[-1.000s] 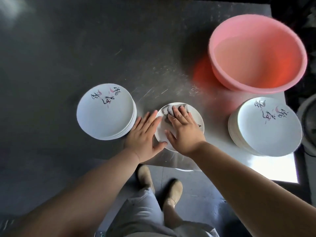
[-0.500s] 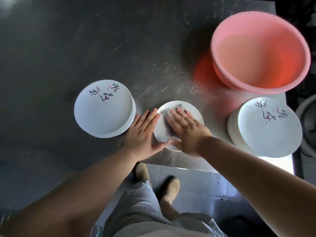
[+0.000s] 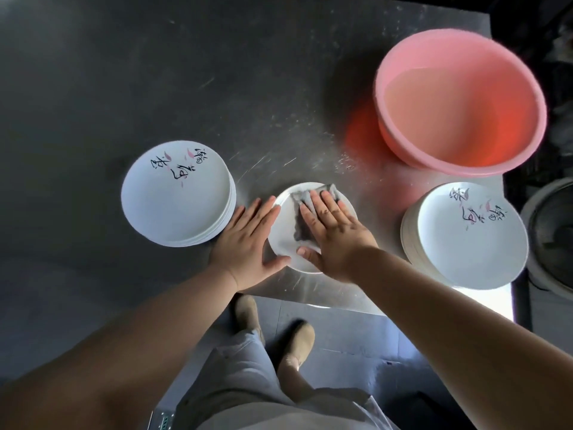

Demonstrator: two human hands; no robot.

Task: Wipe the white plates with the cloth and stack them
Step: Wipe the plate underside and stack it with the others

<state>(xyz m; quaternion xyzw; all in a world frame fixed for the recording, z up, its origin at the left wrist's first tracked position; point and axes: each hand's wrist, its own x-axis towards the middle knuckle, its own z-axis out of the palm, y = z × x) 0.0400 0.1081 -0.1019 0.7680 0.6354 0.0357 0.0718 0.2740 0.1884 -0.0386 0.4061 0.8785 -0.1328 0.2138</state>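
Scratched dark table [image 3: 155,72]; basin [image 3: 459,100] at 2 o'clock, stacks [image 3: 176,193] at 9 and 3. Your right hand [image 3: 335,234] pressed the cloth [image 3: 302,212] flat-fingered on the centre plate [image 3: 283,231]; your left hand [image 3: 245,243], fingers straight, braced its rim.

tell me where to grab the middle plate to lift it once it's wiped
Probably the near-left rim of the plate, coming in from the left hand side. The plate lies flat on the table, so only its edge offers a grip; that hand already rests flat against the rim, while the right hand presses the cloth onto the middle.
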